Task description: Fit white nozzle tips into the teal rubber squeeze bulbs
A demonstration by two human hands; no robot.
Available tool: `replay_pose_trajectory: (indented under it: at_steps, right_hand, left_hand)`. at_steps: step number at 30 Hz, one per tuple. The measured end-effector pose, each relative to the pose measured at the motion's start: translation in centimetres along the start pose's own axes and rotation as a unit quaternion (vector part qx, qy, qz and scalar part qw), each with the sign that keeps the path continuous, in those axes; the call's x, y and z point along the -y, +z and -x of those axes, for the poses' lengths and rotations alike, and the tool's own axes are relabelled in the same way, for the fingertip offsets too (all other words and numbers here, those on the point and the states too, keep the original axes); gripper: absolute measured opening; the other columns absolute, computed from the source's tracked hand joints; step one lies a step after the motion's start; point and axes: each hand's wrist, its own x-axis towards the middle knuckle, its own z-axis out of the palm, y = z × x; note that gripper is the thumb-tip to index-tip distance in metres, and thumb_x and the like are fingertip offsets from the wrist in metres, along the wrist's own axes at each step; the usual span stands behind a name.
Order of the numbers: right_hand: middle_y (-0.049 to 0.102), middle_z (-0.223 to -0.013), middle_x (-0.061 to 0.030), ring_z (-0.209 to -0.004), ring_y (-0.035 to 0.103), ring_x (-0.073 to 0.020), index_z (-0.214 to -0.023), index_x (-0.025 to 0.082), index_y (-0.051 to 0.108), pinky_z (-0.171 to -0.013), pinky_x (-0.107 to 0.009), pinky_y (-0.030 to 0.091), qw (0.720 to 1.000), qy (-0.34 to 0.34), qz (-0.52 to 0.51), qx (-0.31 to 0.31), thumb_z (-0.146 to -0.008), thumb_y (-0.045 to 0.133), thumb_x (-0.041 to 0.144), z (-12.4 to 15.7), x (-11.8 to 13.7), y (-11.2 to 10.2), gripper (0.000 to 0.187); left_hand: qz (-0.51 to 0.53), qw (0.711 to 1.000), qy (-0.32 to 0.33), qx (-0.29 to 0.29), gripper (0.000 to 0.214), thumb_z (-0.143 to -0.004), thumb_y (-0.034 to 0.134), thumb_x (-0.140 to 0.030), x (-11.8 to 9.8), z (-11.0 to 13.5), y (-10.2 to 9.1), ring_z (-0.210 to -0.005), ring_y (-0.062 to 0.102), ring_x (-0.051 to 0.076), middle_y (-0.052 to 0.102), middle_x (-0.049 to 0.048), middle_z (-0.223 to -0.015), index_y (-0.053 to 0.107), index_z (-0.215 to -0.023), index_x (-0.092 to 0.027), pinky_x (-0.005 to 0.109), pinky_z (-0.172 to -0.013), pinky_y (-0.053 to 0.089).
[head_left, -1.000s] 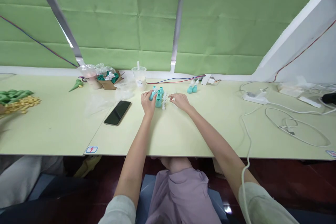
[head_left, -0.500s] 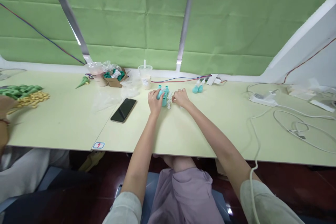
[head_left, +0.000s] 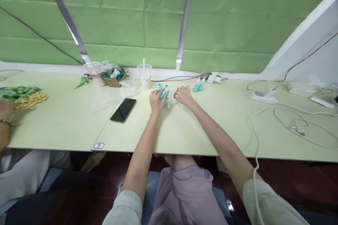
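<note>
My left hand point(head_left: 156, 102) is closed around a small teal bottle point(head_left: 163, 94), tilted up to the right above the table. Several more teal bottles point(head_left: 159, 87) stand just behind and below it, partly covered by the hand. Beside them lies a cluster of small white pointed tips point(head_left: 169, 100). My right hand point(head_left: 184, 96) hovers just right of those tips with its fingers curled into a pinch. What it pinches, if anything, is too small to make out. Farther back on the right, teal bottles with white tips point(head_left: 198, 87) stand together.
A black phone point(head_left: 123, 110) lies left of my hands. Behind it are clear plastic film, a cardboard box point(head_left: 114, 82) and drink cups point(head_left: 145, 77). White cables and a power strip point(head_left: 264, 96) occupy the right. At far left, a co-worker's hand point(head_left: 5, 109) is beside green and yellow pieces.
My left hand has tilted the teal bottle toward the right hand. My right hand's fingers have shifted slightly at the white tips. The co-worker's hand has moved.
</note>
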Motion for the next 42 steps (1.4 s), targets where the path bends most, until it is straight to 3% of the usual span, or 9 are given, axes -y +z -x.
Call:
replay_pose_trajectory:
  at_steps: [4, 7, 12, 16, 24, 28, 33, 37, 42]
  right_hand:
    - [0.071, -0.092, -0.0102, -0.080, 0.063, -0.0189, -0.092, 0.015, 0.071, -0.080, -0.035, 0.045, 0.940, 0.063, -0.329, 0.057, -0.094, 0.034, 0.044, 0.5, -0.2, -1.8, 0.048]
    - [0.071, -0.078, -0.0067, -0.062, 0.064, -0.0141, -0.083, 0.013, 0.072, -0.067, -0.027, 0.049, 0.859, 0.065, -0.493, 0.119, -0.081, 0.058, 0.052, 1.2, -0.5, -2.6, 0.042]
    - [0.070, -0.070, -0.0044, -0.067, 0.066, -0.0160, -0.078, 0.013, 0.072, -0.069, -0.027, 0.054, 0.775, 0.125, -0.611, 0.103, -0.052, 0.084, 0.032, 2.4, -1.2, -3.6, 0.035]
    - [0.070, -0.067, -0.0024, -0.065, 0.064, -0.0147, -0.078, 0.014, 0.072, -0.068, -0.028, 0.054, 0.810, 0.142, -0.568, 0.044, -0.048, 0.082, 0.016, 2.5, -1.8, -3.7, 0.032]
    - [0.071, -0.082, -0.0029, -0.074, 0.065, -0.0154, -0.081, 0.018, 0.069, -0.078, -0.029, 0.051, 0.905, 0.075, -0.390, -0.151, -0.074, 0.061, 0.015, 4.0, 1.8, -1.8, 0.011]
    - [0.068, -0.099, -0.0066, -0.093, 0.062, -0.0164, -0.094, 0.018, 0.065, -0.089, -0.028, 0.046, 0.900, 0.071, -0.344, -0.258, -0.082, 0.052, 0.019, 4.8, 1.5, -1.6, 0.018]
    - [0.065, -0.101, -0.0118, -0.090, 0.061, -0.0206, -0.098, 0.016, 0.058, -0.081, -0.037, 0.050, 0.836, 0.200, -0.349, -0.374, -0.083, 0.049, 0.027, 5.2, -4.5, -3.6, 0.021]
    - [0.068, -0.090, -0.0036, -0.079, 0.062, -0.0172, -0.097, 0.021, 0.057, -0.068, -0.030, 0.052, 0.841, 0.138, -0.424, -0.307, -0.072, 0.065, 0.034, 6.6, -5.6, -3.6, 0.029]
    - [0.068, -0.091, -0.0042, -0.077, 0.061, -0.0164, -0.082, 0.021, 0.065, -0.076, -0.032, 0.047, 0.887, 0.054, -0.403, -0.218, -0.075, 0.064, 0.034, 8.3, -2.7, -0.6, 0.015]
  left_hand:
    - [-0.008, 0.996, 0.071, 0.054, 0.024, -0.086, 0.055, -0.029, -0.8, 0.5, 0.4, -0.097, 0.055, 0.022, 0.063, 0.0088, -0.100, 0.064, -0.108, -0.022, 0.036, -0.087, 0.040]
    - [0.002, 0.989, 0.107, 0.103, 0.025, -0.087, 0.051, -0.025, -1.5, 0.7, 0.6, -0.097, 0.057, 0.021, 0.061, 0.0093, -0.102, 0.062, -0.110, -0.022, 0.035, -0.087, 0.042]
    - [0.063, 0.978, 0.106, 0.166, 0.047, -0.087, 0.052, -0.034, -2.0, 0.4, -0.3, -0.106, 0.054, 0.022, 0.059, 0.0107, -0.108, 0.044, -0.129, -0.017, 0.035, -0.092, 0.043]
    - [0.060, 0.969, 0.104, 0.214, 0.038, -0.089, 0.049, -0.039, -2.4, 0.3, -1.0, -0.105, 0.055, 0.022, 0.060, 0.0107, -0.106, 0.051, -0.119, -0.016, 0.035, -0.092, 0.044]
    - [-0.050, 0.973, 0.023, 0.222, 0.024, -0.090, 0.047, -0.031, -4.0, 0.3, -0.2, -0.092, 0.061, 0.024, 0.064, 0.0132, -0.095, 0.058, -0.102, -0.013, 0.032, -0.077, 0.046]
    - [-0.052, 0.980, -0.009, 0.191, 0.025, -0.091, 0.044, -0.032, -4.3, 0.5, -0.2, -0.083, 0.062, 0.023, 0.066, 0.0137, -0.090, 0.060, -0.094, -0.013, 0.031, -0.073, 0.045]
    - [0.049, 0.991, -0.100, 0.071, 0.022, -0.084, 0.055, -0.036, -3.1, 0.3, -1.6, -0.070, 0.059, 0.019, 0.064, 0.0074, -0.076, 0.062, -0.086, -0.015, 0.029, -0.068, 0.043]
    - [0.150, 0.963, -0.205, -0.085, 0.034, -0.089, 0.044, -0.044, -0.4, -2.4, -2.2, -0.076, 0.057, 0.016, 0.064, 0.0055, -0.088, 0.059, -0.103, -0.017, 0.027, -0.067, 0.043]
    - [0.142, 0.964, -0.221, -0.045, 0.034, -0.072, 0.066, -0.043, 4.9, -6.6, -0.7, -0.101, 0.053, 0.022, 0.062, 0.0081, -0.106, 0.068, -0.095, -0.019, 0.031, -0.086, 0.042]
